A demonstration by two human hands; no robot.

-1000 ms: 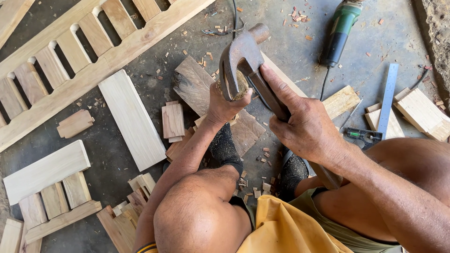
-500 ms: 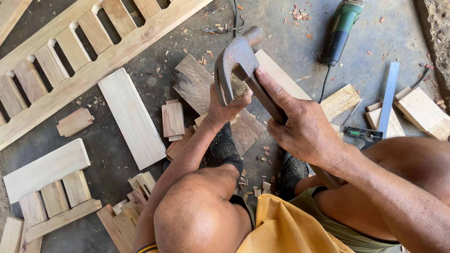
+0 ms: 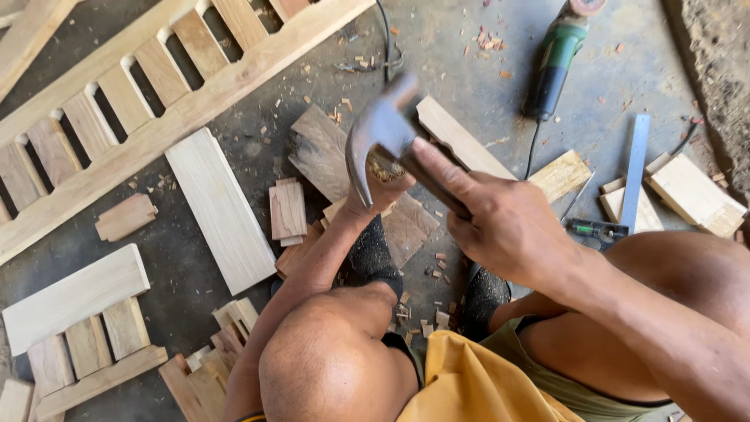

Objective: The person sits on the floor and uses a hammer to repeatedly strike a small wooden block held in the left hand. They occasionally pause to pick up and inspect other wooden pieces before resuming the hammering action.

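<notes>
Claw hammer [image 3: 383, 133], steel-headed and likely top-heavy, raised above the dark plank [image 3: 351, 168]: right hand [image 3: 508, 227] wrapped around its rigid handle, left hand [image 3: 379, 191] pinching something small beneath the head

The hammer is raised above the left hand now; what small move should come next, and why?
Probably a short, controlled tap downward: the right hand holds the claw hammer lifted over the left hand, whose grip seems to steady something small and hidden, so a hard blow risks the fingers.

green grinder [image 3: 553, 61], grey steel hammer [image 3: 373, 137], pale wood plank [image 3: 220, 209], yellow cloth [image 3: 469, 383]
</notes>
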